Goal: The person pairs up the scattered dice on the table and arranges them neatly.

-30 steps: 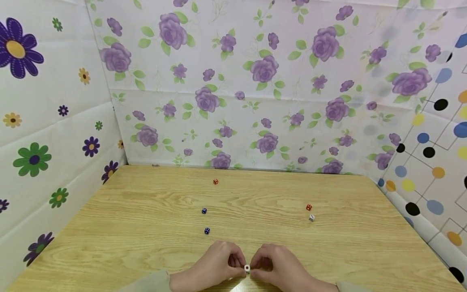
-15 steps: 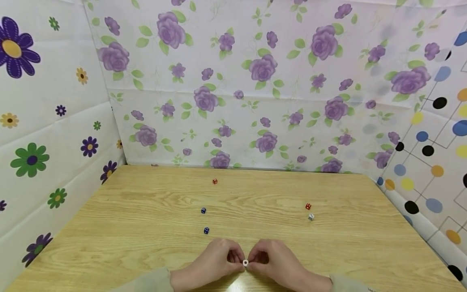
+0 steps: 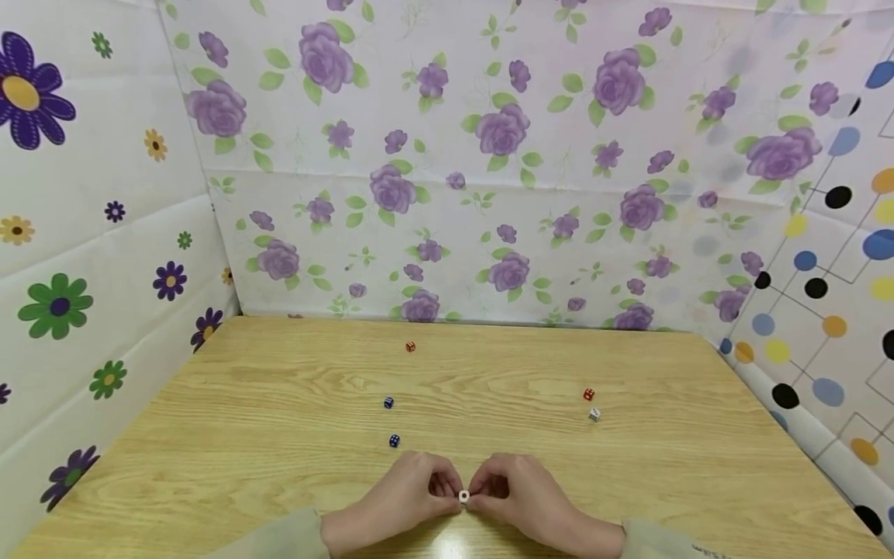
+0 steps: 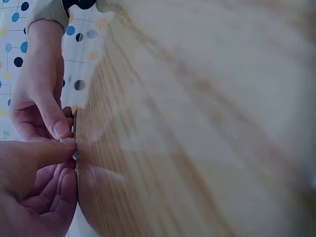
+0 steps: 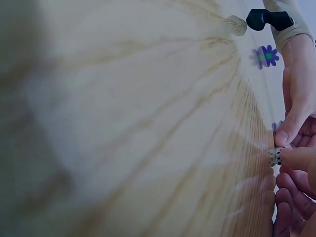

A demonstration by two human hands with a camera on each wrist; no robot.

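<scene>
Low in the head view, a white die (image 3: 464,497) with one large dark pip facing up is between my two hands. My left hand (image 3: 412,491) grips it from the left with curled thumb and forefinger. From the other side, my right hand (image 3: 522,494) holds it with thumb and forefinger tips, close to the tabletop. In the right wrist view the dotted side of the white die (image 5: 279,155) shows between the thumbs, with its reflection on the table. The left wrist view shows the fingertips meeting; they largely hide the die there.
Two blue dice (image 3: 389,403) lie left of centre on the wooden table (image 3: 293,466). One red die (image 3: 410,347) sits near the back edge. Another red die (image 3: 589,394) and a second white die (image 3: 594,414) are close together on the right. Patterned cloth walls surround three sides.
Both hands have moved slightly forward and left across the table with the white die between them. The other dice have stayed in place, while the view has shifted a little.
</scene>
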